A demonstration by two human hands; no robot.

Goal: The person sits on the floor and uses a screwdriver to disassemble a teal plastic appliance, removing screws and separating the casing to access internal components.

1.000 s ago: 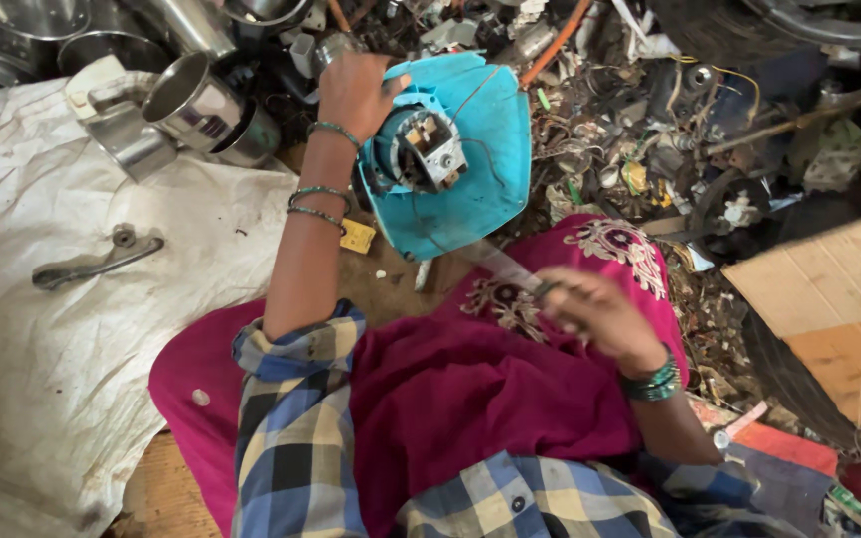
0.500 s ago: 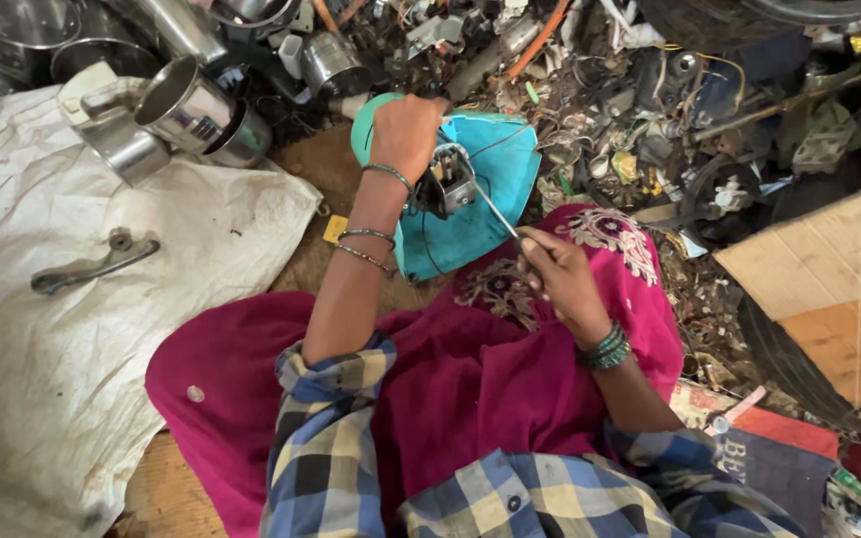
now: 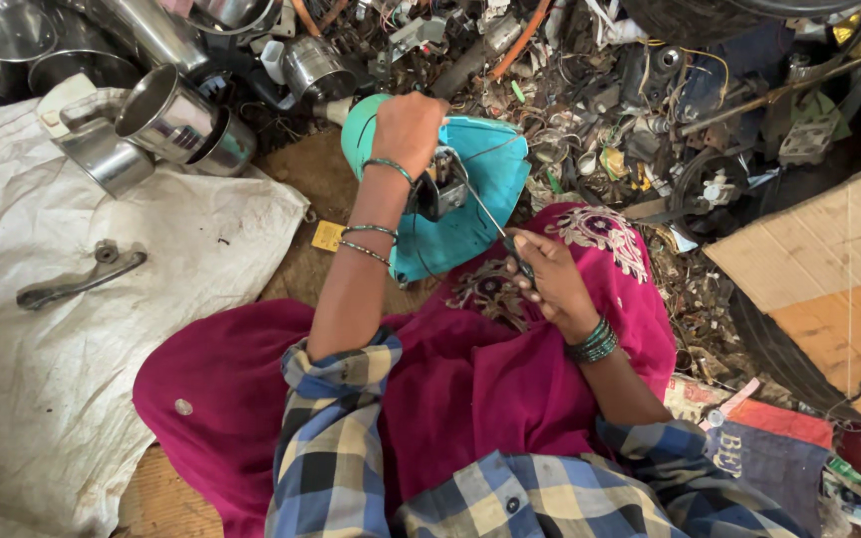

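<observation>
Gripping the turquoise plastic appliance housing (image 3: 480, 214) from above, our left hand (image 3: 409, 130) is clenched over its upper edge, fingers wrapped around the rim. The housing rests on our lap, tilted toward us, with its far edge against the scrap heap. A small dark metal motor block (image 3: 440, 187) sits in the housing's open face, directly below the left hand and touching its palm side.

Our right hand (image 3: 548, 281) lies lower and to the right of the housing, closed around the dark handle of a thin metal screwdriver (image 3: 485, 214). The shaft runs up and to the left from the fist; its tip meets the motor block just beside the left hand.

Both hands work over a magenta embroidered cloth (image 3: 510, 349) covering our legs. A grey metal wrench (image 3: 77, 279) lies on the white sheet (image 3: 42, 399), well apart to the left. Shiny steel cups (image 3: 166, 115) stand near the housing's upper left.
</observation>
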